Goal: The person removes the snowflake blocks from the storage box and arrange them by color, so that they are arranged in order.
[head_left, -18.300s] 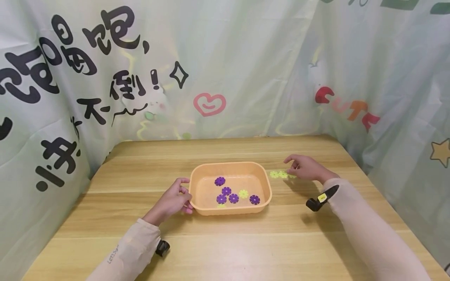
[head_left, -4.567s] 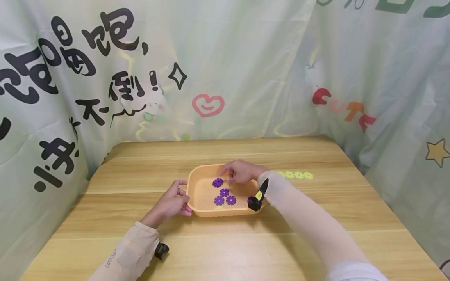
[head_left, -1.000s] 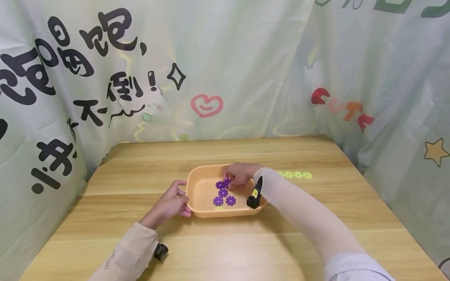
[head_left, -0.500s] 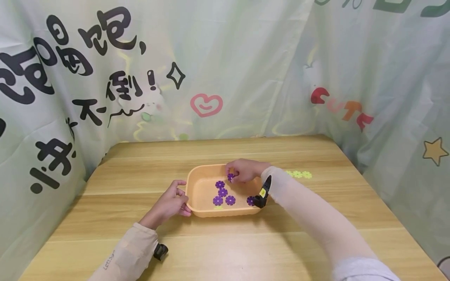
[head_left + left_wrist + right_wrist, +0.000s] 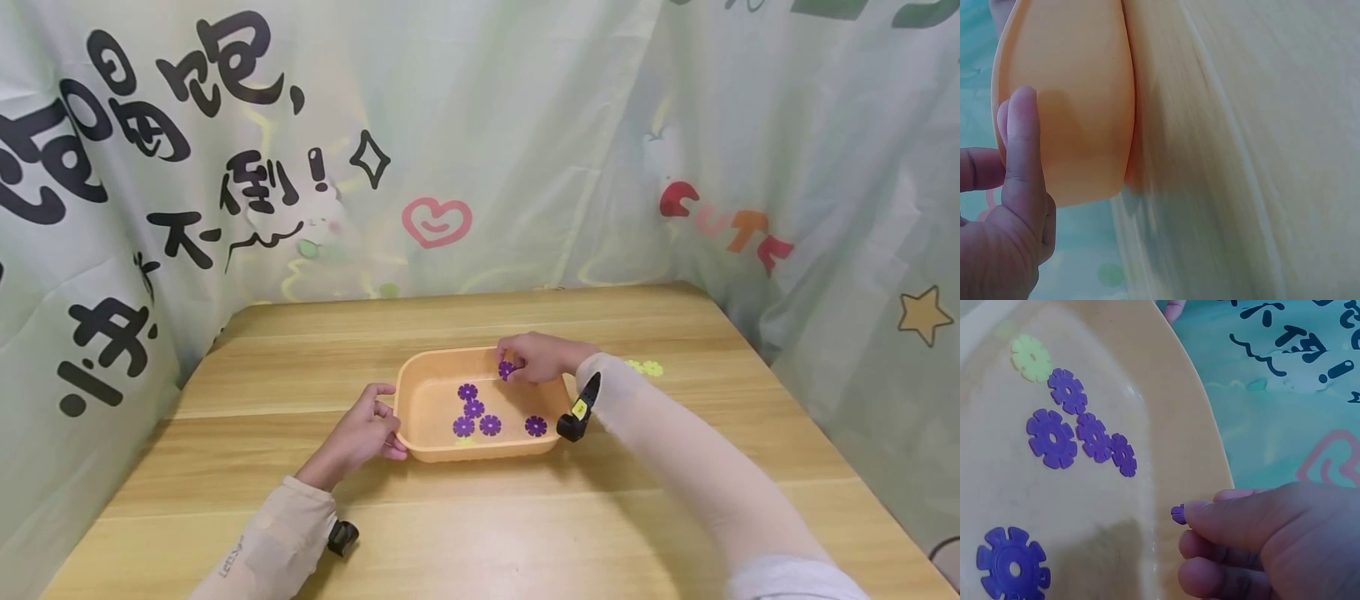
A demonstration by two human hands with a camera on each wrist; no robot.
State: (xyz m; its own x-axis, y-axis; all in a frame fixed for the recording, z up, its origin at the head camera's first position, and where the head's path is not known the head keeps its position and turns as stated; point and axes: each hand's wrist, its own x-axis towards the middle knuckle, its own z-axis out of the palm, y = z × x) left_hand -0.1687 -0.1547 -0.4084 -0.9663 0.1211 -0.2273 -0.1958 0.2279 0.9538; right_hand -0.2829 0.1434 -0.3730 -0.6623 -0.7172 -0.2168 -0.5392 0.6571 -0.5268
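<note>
An orange plastic basin (image 5: 480, 453) stands on the table. My left hand (image 5: 363, 433) holds its left end; in the left wrist view, fingers (image 5: 1024, 144) lie along the outer wall and the rim. Over the basin's back right part, my right hand (image 5: 546, 358) pinches a purple snowflake disc (image 5: 506, 370) between thumb and fingertips. In the right wrist view most of that disc (image 5: 1177, 514) is hidden by the thumb. Several other purple discs (image 5: 491, 425) lie flat on the basin floor, with one yellow disc (image 5: 1030, 358) near its front wall.
Right of the basin, yellow discs (image 5: 651, 367) lie on the wooden table (image 5: 465, 533), partly covered by my right sleeve. A printed curtain (image 5: 517, 150) hangs behind the table and at both sides.
Earlier a yellow disc left the basin and the yellow row on the table grew. Since a second ago my right hand has lifted a purple disc and moved right and back. The left hand stays put.
</note>
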